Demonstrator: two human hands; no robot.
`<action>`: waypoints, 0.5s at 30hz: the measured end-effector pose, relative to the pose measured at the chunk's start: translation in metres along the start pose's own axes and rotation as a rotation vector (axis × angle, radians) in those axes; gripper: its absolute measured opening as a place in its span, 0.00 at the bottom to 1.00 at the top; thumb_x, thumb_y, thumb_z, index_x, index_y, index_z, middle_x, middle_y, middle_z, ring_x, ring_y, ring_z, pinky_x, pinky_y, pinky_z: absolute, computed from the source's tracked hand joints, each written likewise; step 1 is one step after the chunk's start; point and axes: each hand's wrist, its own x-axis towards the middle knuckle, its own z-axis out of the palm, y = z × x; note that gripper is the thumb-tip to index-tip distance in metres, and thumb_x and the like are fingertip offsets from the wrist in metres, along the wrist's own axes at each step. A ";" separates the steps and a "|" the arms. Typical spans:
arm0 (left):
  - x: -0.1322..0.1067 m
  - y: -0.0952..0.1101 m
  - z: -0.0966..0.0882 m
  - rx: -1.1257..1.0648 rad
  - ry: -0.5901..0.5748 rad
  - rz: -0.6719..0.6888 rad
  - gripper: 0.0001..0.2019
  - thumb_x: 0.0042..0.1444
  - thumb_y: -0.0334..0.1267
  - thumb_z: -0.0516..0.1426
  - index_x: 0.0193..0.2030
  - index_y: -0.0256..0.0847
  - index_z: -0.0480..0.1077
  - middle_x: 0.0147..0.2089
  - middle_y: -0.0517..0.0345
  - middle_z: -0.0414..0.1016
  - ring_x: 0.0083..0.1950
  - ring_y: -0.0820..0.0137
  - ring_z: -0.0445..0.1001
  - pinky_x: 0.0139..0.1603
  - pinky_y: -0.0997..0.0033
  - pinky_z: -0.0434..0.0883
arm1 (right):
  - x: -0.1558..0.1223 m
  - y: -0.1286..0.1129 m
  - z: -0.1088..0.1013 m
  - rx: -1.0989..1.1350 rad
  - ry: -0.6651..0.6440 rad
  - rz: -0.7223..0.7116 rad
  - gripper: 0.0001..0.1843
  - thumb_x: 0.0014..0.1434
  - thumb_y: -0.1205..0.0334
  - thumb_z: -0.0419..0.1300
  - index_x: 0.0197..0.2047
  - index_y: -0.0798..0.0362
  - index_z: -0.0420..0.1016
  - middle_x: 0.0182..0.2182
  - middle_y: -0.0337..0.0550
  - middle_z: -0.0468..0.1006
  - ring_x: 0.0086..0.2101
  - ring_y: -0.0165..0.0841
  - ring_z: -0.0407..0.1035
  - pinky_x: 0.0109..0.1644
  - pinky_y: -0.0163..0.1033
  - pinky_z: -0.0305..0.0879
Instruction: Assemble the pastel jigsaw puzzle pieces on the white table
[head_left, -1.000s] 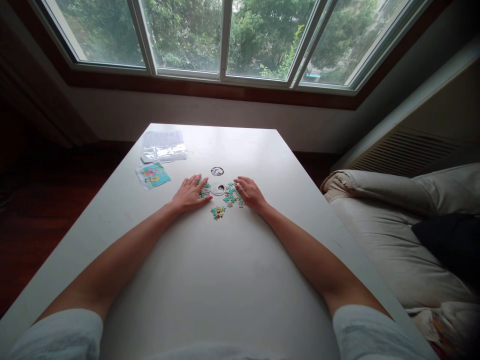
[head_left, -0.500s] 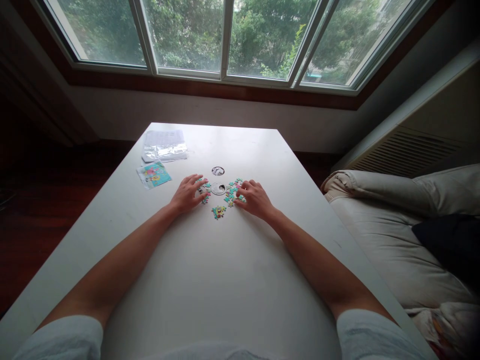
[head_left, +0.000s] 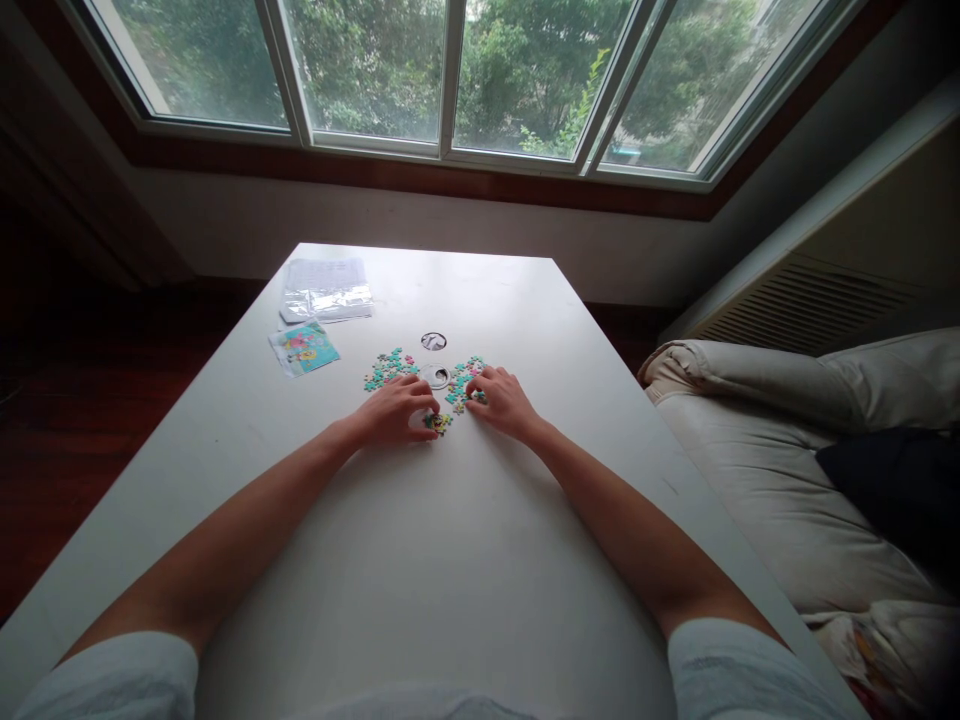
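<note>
I take the round metal lid (head_left: 436, 376) at the middle of the white table (head_left: 420, 560) as my landmark. My left hand (head_left: 396, 410) lies palm down just near-left of that lid, fingers curled together, their tips touching the small joined cluster of puzzle pieces (head_left: 439, 423) that sits just on the near side of the lid; I cannot tell whether a piece is actually pinched there. My right hand (head_left: 501, 400) rests just right of the lid and slightly nearer to me, fingers bent and close together, the tips on the near edge of the right pile of loose pieces (head_left: 465, 378), which touches the lid's right side. Another scatter of teal and pink pieces (head_left: 388, 366) lies bare just left of the lid, beyond my left knuckles. A second small round disc (head_left: 433, 341) sits just beyond the lid, apart from it. Well to the far left of the lid lies the colourful puzzle picture card (head_left: 304, 347), and beyond that a clear plastic bag (head_left: 326, 293) on paper. A pale sofa cushion (head_left: 757, 470) stands off the table's right edge.
</note>
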 end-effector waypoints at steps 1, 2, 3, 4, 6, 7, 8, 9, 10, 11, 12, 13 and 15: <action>0.000 0.000 0.000 0.007 -0.009 0.000 0.16 0.56 0.54 0.64 0.46 0.48 0.76 0.46 0.53 0.75 0.51 0.59 0.68 0.53 0.60 0.65 | 0.000 0.000 0.000 0.009 -0.003 0.005 0.06 0.59 0.61 0.64 0.41 0.49 0.78 0.41 0.46 0.75 0.45 0.41 0.65 0.51 0.44 0.58; 0.000 0.000 0.000 0.011 -0.014 -0.001 0.16 0.56 0.54 0.64 0.47 0.49 0.76 0.46 0.53 0.75 0.51 0.59 0.68 0.52 0.60 0.65 | 0.000 0.001 0.000 0.017 -0.008 0.007 0.06 0.59 0.61 0.64 0.41 0.49 0.78 0.41 0.46 0.75 0.45 0.41 0.64 0.51 0.43 0.58; 0.000 0.000 0.000 0.013 -0.018 -0.001 0.16 0.56 0.53 0.64 0.47 0.49 0.75 0.47 0.53 0.74 0.51 0.59 0.68 0.52 0.60 0.65 | 0.001 0.001 0.000 0.024 -0.014 0.008 0.06 0.59 0.61 0.64 0.41 0.49 0.78 0.41 0.46 0.74 0.45 0.41 0.64 0.51 0.43 0.58; 0.000 -0.001 0.000 0.011 -0.018 -0.002 0.16 0.57 0.52 0.64 0.47 0.49 0.75 0.47 0.53 0.74 0.51 0.59 0.68 0.53 0.60 0.65 | 0.001 0.001 0.000 0.030 -0.021 0.007 0.06 0.59 0.61 0.64 0.41 0.49 0.78 0.41 0.46 0.74 0.45 0.41 0.64 0.51 0.43 0.58; -0.001 -0.004 0.000 0.008 -0.012 -0.008 0.15 0.57 0.50 0.63 0.48 0.49 0.75 0.47 0.53 0.74 0.52 0.58 0.67 0.54 0.60 0.65 | 0.000 0.002 0.000 0.037 -0.031 0.003 0.07 0.59 0.61 0.64 0.42 0.48 0.78 0.41 0.46 0.74 0.45 0.41 0.64 0.51 0.43 0.57; -0.002 -0.006 0.000 0.010 -0.005 -0.015 0.16 0.57 0.50 0.63 0.49 0.49 0.75 0.47 0.53 0.73 0.52 0.58 0.67 0.55 0.59 0.64 | 0.000 0.002 -0.001 0.037 -0.033 0.000 0.07 0.59 0.61 0.64 0.42 0.48 0.77 0.41 0.45 0.74 0.45 0.41 0.64 0.51 0.43 0.57; -0.002 -0.008 0.000 0.014 0.004 -0.026 0.16 0.57 0.49 0.63 0.51 0.49 0.74 0.47 0.53 0.73 0.52 0.58 0.67 0.56 0.58 0.64 | 0.000 0.001 -0.001 0.035 -0.031 -0.003 0.08 0.59 0.61 0.64 0.43 0.48 0.77 0.41 0.45 0.74 0.45 0.41 0.64 0.51 0.43 0.57; -0.003 -0.010 0.000 0.021 0.013 -0.038 0.18 0.57 0.49 0.63 0.53 0.49 0.74 0.48 0.53 0.73 0.51 0.58 0.67 0.56 0.58 0.64 | -0.001 0.001 -0.002 0.029 -0.026 -0.002 0.09 0.59 0.61 0.64 0.44 0.47 0.77 0.41 0.45 0.75 0.45 0.41 0.64 0.51 0.43 0.57; -0.003 -0.011 0.000 0.030 0.021 -0.049 0.19 0.57 0.48 0.63 0.54 0.50 0.73 0.48 0.53 0.73 0.52 0.58 0.67 0.57 0.57 0.64 | -0.001 0.000 -0.002 0.018 -0.017 0.002 0.10 0.59 0.61 0.64 0.45 0.47 0.77 0.41 0.45 0.75 0.46 0.41 0.64 0.50 0.44 0.56; -0.004 -0.013 -0.001 0.038 0.026 -0.059 0.19 0.57 0.48 0.63 0.55 0.50 0.73 0.49 0.52 0.73 0.52 0.58 0.67 0.57 0.56 0.64 | -0.002 0.000 -0.003 0.002 -0.006 0.012 0.10 0.59 0.61 0.64 0.45 0.47 0.77 0.42 0.45 0.75 0.46 0.42 0.64 0.50 0.44 0.56; -0.004 -0.014 -0.001 0.046 0.026 -0.065 0.19 0.57 0.48 0.62 0.55 0.50 0.73 0.49 0.52 0.73 0.52 0.58 0.67 0.57 0.56 0.64 | -0.002 -0.001 -0.003 -0.018 0.005 0.025 0.11 0.59 0.60 0.64 0.46 0.48 0.77 0.42 0.46 0.75 0.46 0.42 0.64 0.50 0.44 0.56; -0.004 -0.014 -0.001 0.052 0.023 -0.069 0.18 0.57 0.48 0.62 0.54 0.50 0.74 0.49 0.53 0.72 0.52 0.58 0.67 0.57 0.56 0.64 | -0.003 -0.002 -0.003 -0.040 0.014 0.040 0.11 0.59 0.59 0.64 0.46 0.48 0.77 0.42 0.47 0.76 0.46 0.43 0.64 0.50 0.45 0.56; -0.004 -0.015 -0.002 0.059 0.016 -0.074 0.17 0.58 0.48 0.62 0.52 0.49 0.74 0.48 0.53 0.72 0.51 0.58 0.67 0.57 0.55 0.64 | -0.003 -0.003 -0.002 -0.076 0.019 0.062 0.10 0.60 0.59 0.63 0.46 0.48 0.78 0.42 0.48 0.76 0.47 0.43 0.64 0.49 0.45 0.56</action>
